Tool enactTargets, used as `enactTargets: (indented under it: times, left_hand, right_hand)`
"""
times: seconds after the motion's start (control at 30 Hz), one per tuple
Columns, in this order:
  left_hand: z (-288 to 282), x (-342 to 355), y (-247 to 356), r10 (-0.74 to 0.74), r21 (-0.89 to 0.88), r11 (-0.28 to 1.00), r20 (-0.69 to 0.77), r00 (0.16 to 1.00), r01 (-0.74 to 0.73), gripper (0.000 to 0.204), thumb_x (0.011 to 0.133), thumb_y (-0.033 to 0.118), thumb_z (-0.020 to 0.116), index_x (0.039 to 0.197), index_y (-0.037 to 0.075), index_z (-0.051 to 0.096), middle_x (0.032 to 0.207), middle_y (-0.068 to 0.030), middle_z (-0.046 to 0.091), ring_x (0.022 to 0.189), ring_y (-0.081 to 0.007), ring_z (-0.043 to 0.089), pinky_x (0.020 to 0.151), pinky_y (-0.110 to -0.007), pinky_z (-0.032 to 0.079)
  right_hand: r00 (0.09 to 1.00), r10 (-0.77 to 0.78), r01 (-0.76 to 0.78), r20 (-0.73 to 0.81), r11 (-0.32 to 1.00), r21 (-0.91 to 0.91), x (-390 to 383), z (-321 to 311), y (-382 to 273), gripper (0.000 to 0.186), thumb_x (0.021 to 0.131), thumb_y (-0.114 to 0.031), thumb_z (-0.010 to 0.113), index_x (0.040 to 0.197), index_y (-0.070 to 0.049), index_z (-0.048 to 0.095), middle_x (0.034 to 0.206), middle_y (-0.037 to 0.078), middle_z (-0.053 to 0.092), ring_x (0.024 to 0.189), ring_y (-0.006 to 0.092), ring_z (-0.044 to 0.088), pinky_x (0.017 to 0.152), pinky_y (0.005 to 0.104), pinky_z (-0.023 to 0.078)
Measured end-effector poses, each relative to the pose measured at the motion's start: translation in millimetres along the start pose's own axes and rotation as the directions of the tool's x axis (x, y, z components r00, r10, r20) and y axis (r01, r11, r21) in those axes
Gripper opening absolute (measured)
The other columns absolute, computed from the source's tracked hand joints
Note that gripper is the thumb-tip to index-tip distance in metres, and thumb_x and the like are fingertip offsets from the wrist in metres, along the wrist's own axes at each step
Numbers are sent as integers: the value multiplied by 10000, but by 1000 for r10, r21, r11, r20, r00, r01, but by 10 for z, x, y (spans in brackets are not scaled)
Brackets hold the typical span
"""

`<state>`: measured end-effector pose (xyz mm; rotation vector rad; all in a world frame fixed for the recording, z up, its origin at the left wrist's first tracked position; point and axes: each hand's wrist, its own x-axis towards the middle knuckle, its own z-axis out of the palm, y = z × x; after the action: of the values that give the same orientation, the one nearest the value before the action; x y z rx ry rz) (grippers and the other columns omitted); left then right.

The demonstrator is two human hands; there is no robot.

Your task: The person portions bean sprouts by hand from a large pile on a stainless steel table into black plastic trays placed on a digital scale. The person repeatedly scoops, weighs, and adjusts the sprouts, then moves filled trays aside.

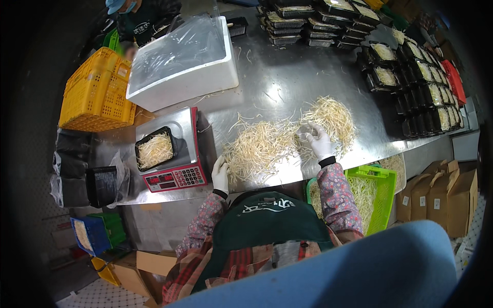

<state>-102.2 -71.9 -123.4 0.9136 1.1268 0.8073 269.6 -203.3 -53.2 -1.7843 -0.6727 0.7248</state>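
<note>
Two heaps of bean sprouts (262, 146) lie on the steel table in front of me. My left hand (220, 176), in a white glove, rests at the left edge of the nearer heap with its fingers stretched out along it. My right hand (319, 142), also gloved, is between that heap and the farther right heap of sprouts (331, 120). Its fingers are apart and touch the sprouts; no clump shows in its grip. To the left, a red digital scale (174, 178) carries a black tray (173, 142) filled with bean sprouts (155, 151).
A white foam box (190, 84) and yellow crates (97, 92) stand at the left, empty black trays (101, 185) below them. Packed sprout trays (287, 23) are stacked at the back and right. A green crate of sprouts (382, 197) sits below the table edge. A person (146, 23) works opposite.
</note>
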Motion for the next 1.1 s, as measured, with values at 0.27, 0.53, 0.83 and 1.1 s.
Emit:
enactTargets:
  times: [0.27,0.53,0.83,1.1]
  left_hand:
    - [-18,35,-44,22,64,998,-31,999,-19,458,967,69,548,1414,9,472,1385,-125,539,1148,-175,579,916,-282,491]
    - [-46,2,26,53,158,986,-28,998,-48,448,966,80,550,1405,20,485,1393,-105,532,1186,-185,560,961,-288,476]
    - [815,-30,670,394,709,76,624,675,-701,452,886,204,623,1334,169,577,1459,-175,426,1362,-414,360,1118,-525,298]
    - [538,226,655,378,790,148,510,773,-595,404,896,290,631,1293,215,616,1529,-150,365,1410,-439,287,1117,-555,280]
  right_hand:
    - [711,-311,661,630,602,-449,-712,1412,-313,629,863,-345,684,1424,-142,483,1427,222,479,1352,371,419,1120,448,354]
    - [604,-234,499,762,856,-132,-521,904,-350,382,885,-194,661,1261,-132,649,1258,130,644,1111,278,632,965,378,497]
    - [919,-314,391,240,636,-666,-260,742,-238,294,861,-259,681,1146,-190,712,1389,151,548,1294,339,487,1039,475,413]
    - [935,-55,294,350,672,-680,-147,354,-77,249,795,-437,735,922,-224,761,1388,40,574,1346,300,402,1132,513,185]
